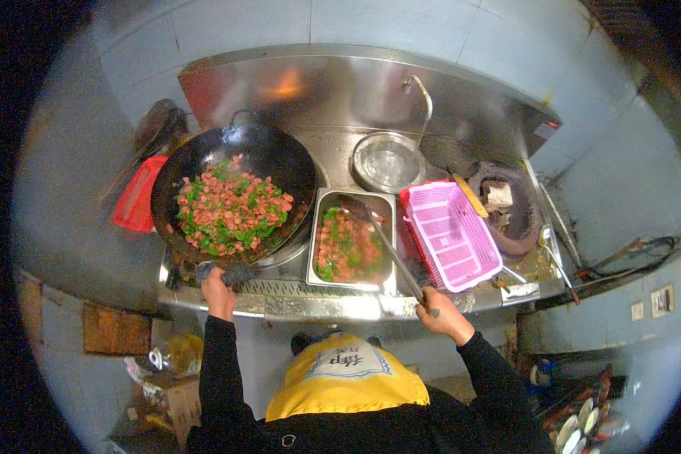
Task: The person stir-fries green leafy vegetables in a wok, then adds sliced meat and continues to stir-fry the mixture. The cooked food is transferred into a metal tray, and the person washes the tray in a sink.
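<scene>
My left hand [218, 290] grips a dark cloth [232, 273] at the near rim of a large black wok [272, 142]. Sliced pink sausage with green vegetable pieces [232, 207] lies in the wok. My right hand [444, 315] is closed around the long metal handle of a cooking ladle [400, 264]. Its dark head reaches over a rectangular stainless steel pan [351, 286], right of the wok. This pan holds more of the same food [346, 244]. How far the ladle's head touches the food cannot be told.
Nested pink and red plastic baskets [451, 238] stand right of the pan. Behind are a round metal pot [389, 162] and a curved water spout [428, 105]. A red basket [139, 196] sits left of the wok. At right are a burner ring [522, 238] and a yellow-handled tool [470, 194].
</scene>
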Motion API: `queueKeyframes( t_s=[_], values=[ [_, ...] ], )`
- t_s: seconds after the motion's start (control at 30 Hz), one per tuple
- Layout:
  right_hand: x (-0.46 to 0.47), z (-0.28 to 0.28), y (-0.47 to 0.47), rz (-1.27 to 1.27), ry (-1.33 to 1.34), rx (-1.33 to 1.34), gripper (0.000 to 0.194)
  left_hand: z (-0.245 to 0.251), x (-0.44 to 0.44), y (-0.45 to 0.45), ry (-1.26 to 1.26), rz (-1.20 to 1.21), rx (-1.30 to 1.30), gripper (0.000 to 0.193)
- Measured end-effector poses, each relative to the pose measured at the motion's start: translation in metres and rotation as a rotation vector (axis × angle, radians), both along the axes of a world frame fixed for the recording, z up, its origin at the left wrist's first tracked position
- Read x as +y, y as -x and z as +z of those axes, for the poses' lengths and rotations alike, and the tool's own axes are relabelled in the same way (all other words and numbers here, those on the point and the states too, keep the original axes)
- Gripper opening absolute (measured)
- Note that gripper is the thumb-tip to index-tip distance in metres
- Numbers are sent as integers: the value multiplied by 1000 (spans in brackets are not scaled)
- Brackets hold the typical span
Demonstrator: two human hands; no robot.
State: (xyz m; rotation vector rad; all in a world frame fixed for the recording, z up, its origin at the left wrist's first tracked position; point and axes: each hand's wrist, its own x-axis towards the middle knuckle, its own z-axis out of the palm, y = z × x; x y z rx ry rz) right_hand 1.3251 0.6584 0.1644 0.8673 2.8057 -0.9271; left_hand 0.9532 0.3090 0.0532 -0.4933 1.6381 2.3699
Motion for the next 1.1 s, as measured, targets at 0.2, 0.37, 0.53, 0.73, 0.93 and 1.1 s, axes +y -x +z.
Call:
queueKeyframes(
  t_s=[0.2, 0.37, 0.53, 0.73, 0.93, 1.1],
  values=[
    [76, 45, -3, 32, 412, 84, 31, 62, 41, -86, 417, 157, 235, 34],
    [95, 35, 109, 261, 659, 112, 21, 86, 54, -124, 421, 84, 297, 35],
    [46, -23, 178, 380, 966, -154, 16, 95, 55, -128, 570, 67, 173, 35],
    [40, -27, 172, 233, 1335, -204, 19, 102, 53, -115, 560, 50, 368, 33],
    [111, 28, 116, 508, 373, 12, 32, 94, 45, -106, 592, 67, 468, 34],
    [126, 47, 84, 600, -159, 145, 35, 89, 39, -105, 659, 70, 365, 34]
  ],
)
